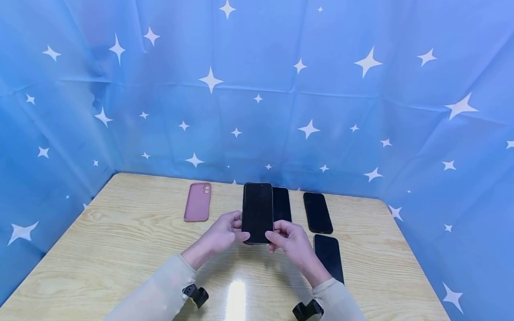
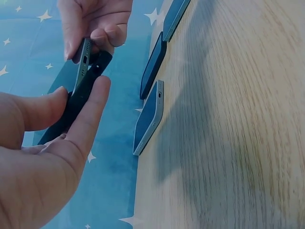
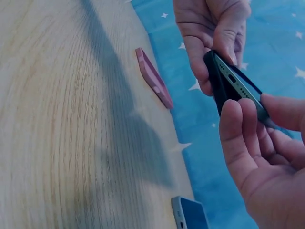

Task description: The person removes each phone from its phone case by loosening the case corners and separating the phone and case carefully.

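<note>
Both hands hold a smartphone [image 1: 258, 211] with a dark screen, raised over the table. Its greenish bottom edge with the charging port [image 3: 232, 78] shows in the right wrist view. Around its back sits a black phone case [image 2: 78, 105]; at the bottom a gap opens between case and phone, so the phone is only partly seated in it. My left hand [image 1: 225, 232] grips the left side, thumb on the front at the lower corner. On the right side, my right hand [image 1: 290, 240] pinches the phone near its lower corner, fingers curled behind.
A pink phone case [image 1: 197, 202] lies at the table's back left. Behind the held phone lies another phone [image 1: 282, 205]. Two more dark-screened phones, a far one [image 1: 317, 212] and a near one [image 1: 328, 256], lie to the right. A starry blue curtain [image 1: 257, 111] surrounds the wooden table [image 1: 132, 249].
</note>
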